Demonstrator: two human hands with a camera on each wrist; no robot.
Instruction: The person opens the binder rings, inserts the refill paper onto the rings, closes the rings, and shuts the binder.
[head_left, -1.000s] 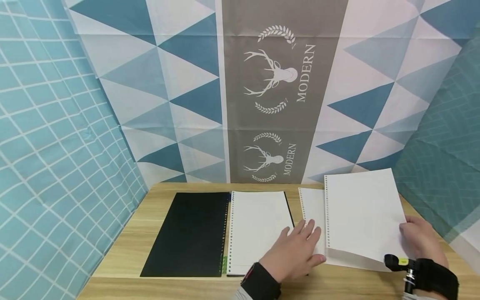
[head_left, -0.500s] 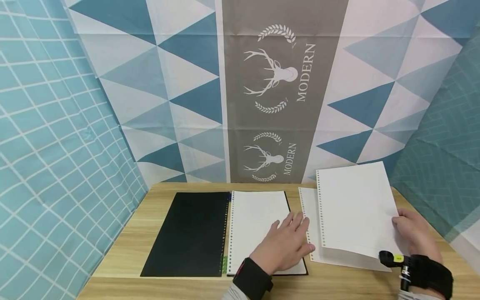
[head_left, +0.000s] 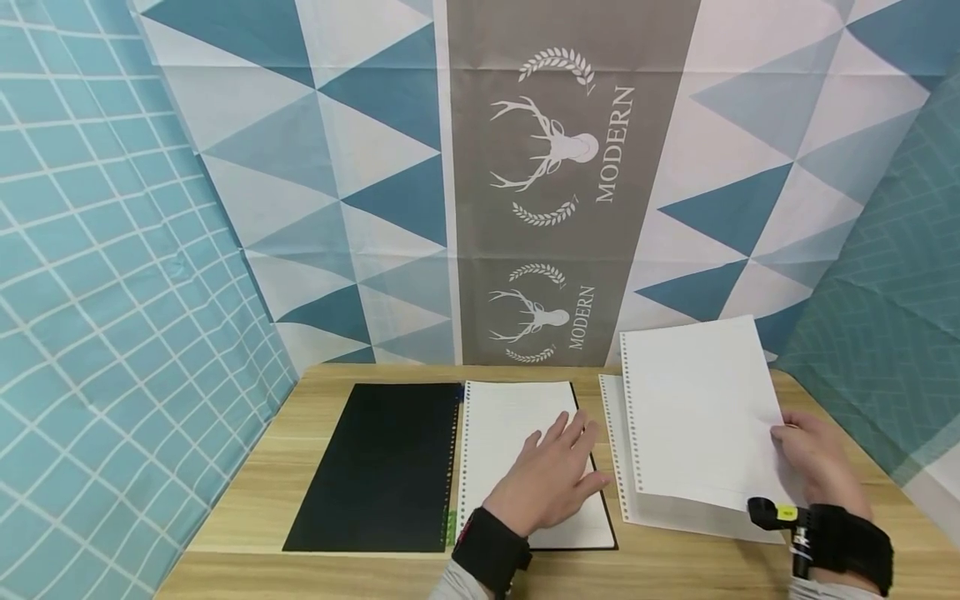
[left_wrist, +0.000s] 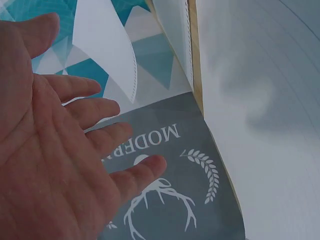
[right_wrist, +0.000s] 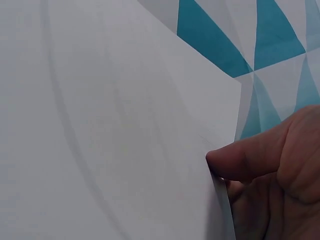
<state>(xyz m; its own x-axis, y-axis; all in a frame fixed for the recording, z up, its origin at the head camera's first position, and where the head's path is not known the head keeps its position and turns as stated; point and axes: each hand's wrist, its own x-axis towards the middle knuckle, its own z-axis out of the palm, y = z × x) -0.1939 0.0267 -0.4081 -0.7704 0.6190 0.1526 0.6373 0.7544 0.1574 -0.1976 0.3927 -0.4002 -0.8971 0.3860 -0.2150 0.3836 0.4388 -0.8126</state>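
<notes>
My right hand pinches the right edge of a white loose-leaf sheet with holes down its left side. In the right wrist view the thumb presses on the sheet's face. This sheet is raised and tilted over more punched white paper lying on the table. My left hand, fingers straight and spread, hovers over the right part of a white page stack that lies on a black cover. The left wrist view shows its palm with nothing held.
A black punched notebook cover lies left of the page stack, with a green strip between them. All lie on a wooden table. Patterned cloth hangs right behind the table, with tiled cloth at left.
My right hand has moved left and slightly up with the pinched sheet, which now covers more of the paper below. My left hand has drawn left, from the right-hand paper to over the page stack.
</notes>
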